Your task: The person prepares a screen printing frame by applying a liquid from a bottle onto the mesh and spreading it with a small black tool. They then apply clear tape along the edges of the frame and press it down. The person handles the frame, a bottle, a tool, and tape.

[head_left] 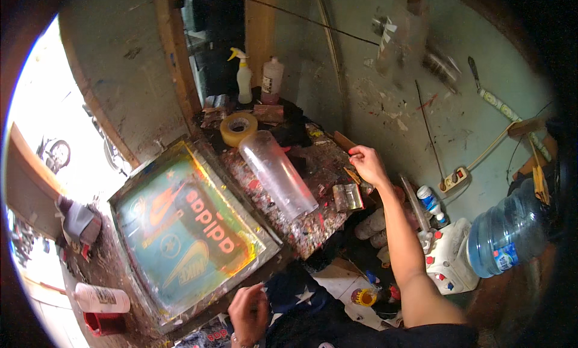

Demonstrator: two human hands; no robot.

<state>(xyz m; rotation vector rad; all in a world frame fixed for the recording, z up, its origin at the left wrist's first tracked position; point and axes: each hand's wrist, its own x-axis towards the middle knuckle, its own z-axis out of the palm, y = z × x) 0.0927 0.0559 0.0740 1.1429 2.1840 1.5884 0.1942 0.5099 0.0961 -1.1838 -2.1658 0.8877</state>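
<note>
My right hand (368, 165) reaches over the far right edge of the worktable, thumb and fingers pinched together. Its fingertips meet the end of a brown wooden strip (343, 141); whether they grip it or something smaller is hidden. Close below that hand is a small open rectangular tin (348, 198). My left hand (248, 313) is loosely curled by my body, near the screen frame's lower corner, with nothing visible in it. The wooden-framed printing screen (226, 273) lies tilted at the left, logos and yellow-orange stains on its mesh. Right of it lies a clear plastic cylinder (279, 174).
Behind the cylinder are a tape roll (238, 128), a spray bottle (243, 81) and a bottle of pinkish liquid (272, 81). A white bottle (102, 298) lies at left. At right are a power strip (454, 180) and a large blue water jug (506, 230) beside the wall.
</note>
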